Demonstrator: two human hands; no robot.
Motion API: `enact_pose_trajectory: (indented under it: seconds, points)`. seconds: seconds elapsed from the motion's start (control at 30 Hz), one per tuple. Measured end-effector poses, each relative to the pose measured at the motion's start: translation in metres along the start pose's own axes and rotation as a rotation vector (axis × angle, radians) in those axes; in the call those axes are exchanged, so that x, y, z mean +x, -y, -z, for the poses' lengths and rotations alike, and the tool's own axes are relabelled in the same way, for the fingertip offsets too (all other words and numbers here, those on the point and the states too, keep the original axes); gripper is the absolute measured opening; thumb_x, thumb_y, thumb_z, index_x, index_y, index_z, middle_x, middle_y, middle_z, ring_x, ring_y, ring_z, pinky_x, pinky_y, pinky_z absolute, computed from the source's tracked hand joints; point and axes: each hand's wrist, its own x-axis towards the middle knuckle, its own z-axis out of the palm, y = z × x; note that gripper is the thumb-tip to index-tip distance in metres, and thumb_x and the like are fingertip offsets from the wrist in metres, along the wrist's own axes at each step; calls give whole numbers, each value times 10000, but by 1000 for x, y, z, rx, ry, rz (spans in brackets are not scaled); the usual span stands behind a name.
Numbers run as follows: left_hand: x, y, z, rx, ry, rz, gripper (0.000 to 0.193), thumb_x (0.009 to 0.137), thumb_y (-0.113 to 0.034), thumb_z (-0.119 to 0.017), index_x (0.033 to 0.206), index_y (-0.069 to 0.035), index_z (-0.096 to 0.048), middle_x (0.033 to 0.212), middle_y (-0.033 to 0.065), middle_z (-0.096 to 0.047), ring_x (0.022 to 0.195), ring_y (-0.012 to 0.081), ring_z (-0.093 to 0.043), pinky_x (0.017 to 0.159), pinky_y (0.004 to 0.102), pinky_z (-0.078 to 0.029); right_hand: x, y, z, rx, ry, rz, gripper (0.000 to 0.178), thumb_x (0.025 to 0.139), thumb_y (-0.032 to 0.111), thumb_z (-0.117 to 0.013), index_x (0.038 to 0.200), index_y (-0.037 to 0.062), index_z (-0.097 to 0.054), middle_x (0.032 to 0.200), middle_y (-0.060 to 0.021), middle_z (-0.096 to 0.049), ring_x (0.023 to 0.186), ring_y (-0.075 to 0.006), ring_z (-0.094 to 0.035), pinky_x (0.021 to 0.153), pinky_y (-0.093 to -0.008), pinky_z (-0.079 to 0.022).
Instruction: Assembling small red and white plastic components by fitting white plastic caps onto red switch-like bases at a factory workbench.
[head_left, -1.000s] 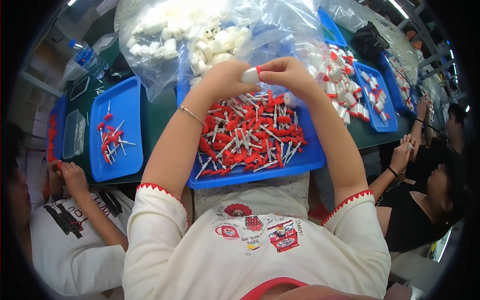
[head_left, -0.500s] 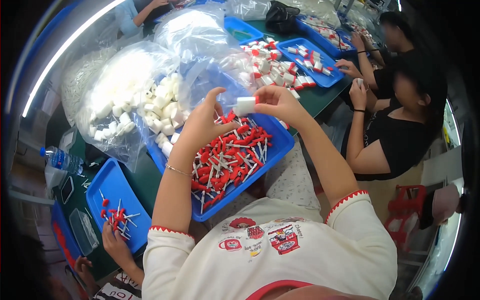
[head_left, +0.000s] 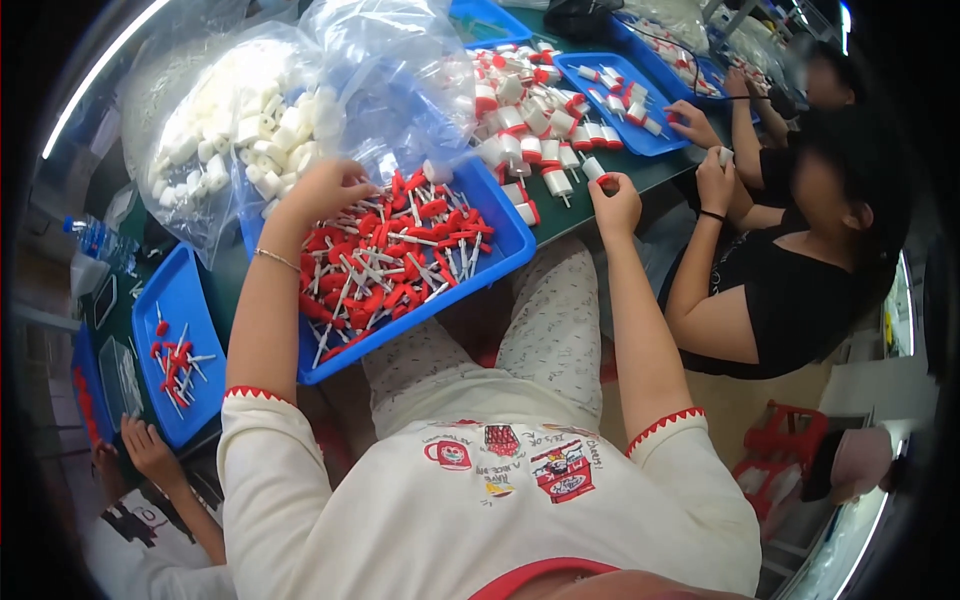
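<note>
My right hand (head_left: 616,207) is at the table's right edge, thumb and fingers pinching a white cylinder with a red end (head_left: 593,168). Beside it are several similar pieces, some with a thin stem sticking out. My left hand (head_left: 333,188) hangs over the far left part of a blue tray (head_left: 420,318), its fingers bent and apart, close to the heap of red discs with pale stems (head_left: 385,262). Nothing shows in that hand. One loose white cylinder (head_left: 437,172) lies at the tray's far corner.
Clear plastic bags of white cylinders (head_left: 270,150) lie beyond the tray. A pile of red-and-white pieces (head_left: 525,110) covers the table at the far right. Another blue tray (head_left: 180,340) at left holds red discs, near a co-worker's hand (head_left: 150,450). Co-workers in black (head_left: 770,300) sit at right.
My hands have parted: the right has carried the white and red piece to the right, beside the pile. The left has drawn back to the tray's far left. The view has shifted.
</note>
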Motion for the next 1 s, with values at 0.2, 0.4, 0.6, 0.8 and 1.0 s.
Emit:
enact_pose_trajectory:
  seconds: [0.2, 0.4, 0.6, 0.8, 1.0]
  points:
    - [-6, -4, 2, -46, -40, -72, 231, 712, -155, -660, 883, -14, -595, 663, 41, -549, 592, 108, -524, 538, 246, -434, 6, 7, -4, -218, 171, 18, 535, 689, 375, -646, 1131, 104, -514, 1132, -143, -495, 1051, -341, -451, 856, -445, -380]
    - [1, 15, -5, 175, -3, -184, 350, 659, -286, -708, 934, -83, -629, 748, 73, -607, 651, 164, -572, 553, 285, -458, -11, 92, 24, 161, 5, 509, 290, 686, 172, -648, 954, 77, -591, 1010, -151, -497, 963, -332, -465, 829, -409, -374]
    - [2, 0, -9, 163, 31, -156, 342, 685, -259, -685, 948, -54, -611, 715, 53, -562, 637, 149, -532, 588, 278, -435, -74, 161, 8, -264, 309, 673, 190, 690, 231, -654, 860, 148, -680, 1188, -144, -458, 1057, -335, -432, 875, -399, -376]
    - [3, -1, -7, 49, -206, -272, 305, 726, -196, -645, 991, -58, -584, 722, 52, -561, 660, 144, -534, 617, 290, -444, -80, 174, -15, -649, 457, 563, 229, 660, 284, -677, 881, 229, -688, 1274, -124, -394, 1162, -341, -347, 894, -460, -357]
    - [3, -11, -18, 64, -162, -529, 258, 739, -181, -628, 949, -38, -584, 779, 109, -565, 724, 219, -545, 675, 324, -450, -82, 171, -17, -557, 376, 709, 217, 620, 213, -695, 836, 230, -686, 1176, -106, -461, 1136, -286, -375, 913, -440, -294]
